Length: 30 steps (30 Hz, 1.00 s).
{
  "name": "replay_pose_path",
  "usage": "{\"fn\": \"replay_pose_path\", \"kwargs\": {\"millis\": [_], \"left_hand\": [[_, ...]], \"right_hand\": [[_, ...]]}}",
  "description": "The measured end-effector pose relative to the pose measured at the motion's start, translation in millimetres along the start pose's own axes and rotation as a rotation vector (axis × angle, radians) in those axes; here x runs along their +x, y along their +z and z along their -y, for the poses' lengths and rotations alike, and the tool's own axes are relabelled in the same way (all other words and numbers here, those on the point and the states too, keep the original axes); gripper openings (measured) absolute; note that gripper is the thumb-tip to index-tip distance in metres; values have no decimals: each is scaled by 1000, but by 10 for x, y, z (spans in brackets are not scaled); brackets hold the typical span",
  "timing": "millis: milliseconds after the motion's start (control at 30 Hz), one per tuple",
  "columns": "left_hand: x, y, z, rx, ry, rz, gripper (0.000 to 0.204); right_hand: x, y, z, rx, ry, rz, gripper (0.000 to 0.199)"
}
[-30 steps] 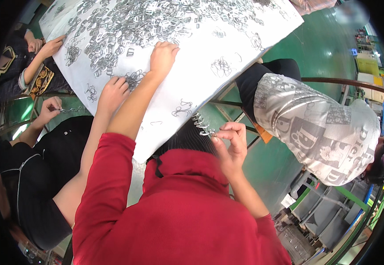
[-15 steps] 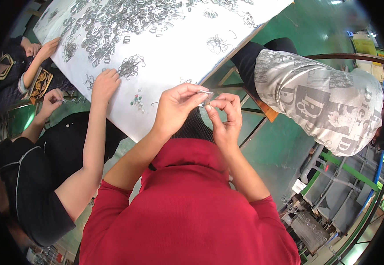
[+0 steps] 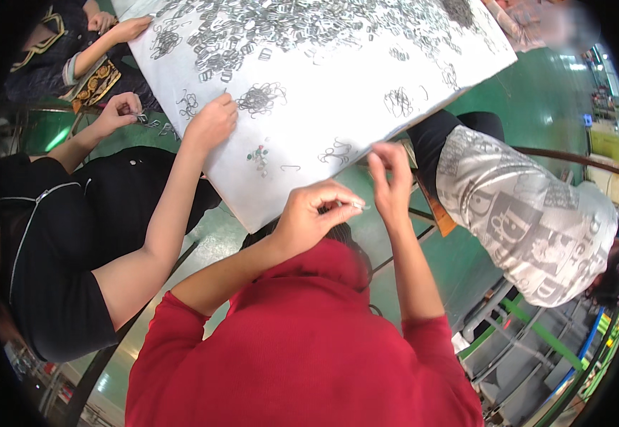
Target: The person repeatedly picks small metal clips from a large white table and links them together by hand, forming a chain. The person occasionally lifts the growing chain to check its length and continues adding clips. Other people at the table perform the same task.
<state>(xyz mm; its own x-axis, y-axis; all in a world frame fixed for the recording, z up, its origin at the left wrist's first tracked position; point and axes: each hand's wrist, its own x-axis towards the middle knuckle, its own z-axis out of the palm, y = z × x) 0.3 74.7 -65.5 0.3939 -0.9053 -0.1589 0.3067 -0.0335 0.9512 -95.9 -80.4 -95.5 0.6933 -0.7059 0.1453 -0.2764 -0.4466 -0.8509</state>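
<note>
My left hand (image 3: 316, 215) is closed in a pinch, just off the near end of the white table. Between its thumb and forefinger is a small shiny metal piece (image 3: 358, 206), mostly covered by the fingers. To the right, apart from it, my right hand (image 3: 391, 181) is raised near the table's right edge. Its fingers are bent and smeared by motion, so I cannot tell whether they hold anything. On the white table (image 3: 316, 114), several wire hooks (image 3: 335, 151) lie nearest my hands. Left of them are a single wire hook (image 3: 290, 168) and a cluster of small green, red and clear bits (image 3: 259, 158).
A large heap of metal buckles (image 3: 252, 35) covers the far tabletop, with smaller wire piles (image 3: 261, 99) nearer. At left, a co-worker in black reaches onto the table with one hand (image 3: 212, 124). Another person in a grey patterned shirt (image 3: 516, 206) sits at right.
My hands have come apart: the right one has moved away to the right, while the left keeps the metal piece. The view has shifted, showing more of the table.
</note>
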Motion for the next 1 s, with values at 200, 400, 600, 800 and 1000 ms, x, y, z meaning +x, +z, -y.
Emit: {"fn": "replay_pose_path", "kwargs": {"millis": [200,400,600,800,1000], "left_hand": [[-81,23,38,75,83,-29,13],[-27,96,65,80,127,-93,13],[56,128,91,67,109,-90,12],[87,121,147,-3,99,-101,11],[67,62,152,119,125,-38,10]], "right_hand": [[1206,981,-322,-288,-404,541,22],[1707,1386,-364,-669,-698,876,14],[1375,1106,-573,-535,-363,725,9],[1132,817,-690,-352,-91,482,12],[1137,1485,-975,-632,-279,438,19]]}}
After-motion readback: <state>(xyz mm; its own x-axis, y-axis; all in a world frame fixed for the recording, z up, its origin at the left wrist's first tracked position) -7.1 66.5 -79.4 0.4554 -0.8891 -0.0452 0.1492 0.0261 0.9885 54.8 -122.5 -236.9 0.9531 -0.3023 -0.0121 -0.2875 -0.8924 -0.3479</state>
